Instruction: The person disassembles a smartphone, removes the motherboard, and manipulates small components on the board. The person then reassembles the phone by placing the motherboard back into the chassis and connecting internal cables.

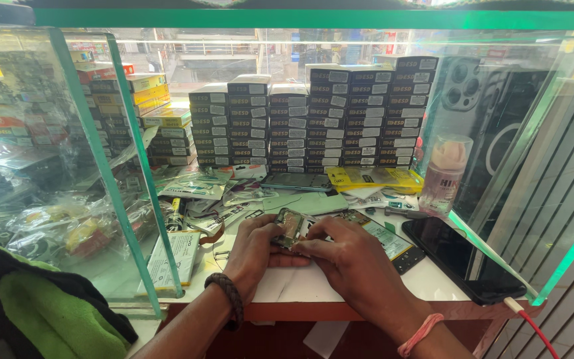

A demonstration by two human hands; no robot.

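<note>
Your left hand [255, 247] and right hand [348, 260] both pinch the opened phone [291, 227] at the bench centre; squeeze unevenly and its board could flex; the black phone [463, 258] at three o'clock overhangs the edge.

Bright daylight comes through the glass panes [287, 56] behind, washing the background pale. Reflections and glare streak the green-edged side glass [94, 166]. Edges bow, probably from a wide lens. The hands cast soft shadows on the white surface [433, 276].
</note>
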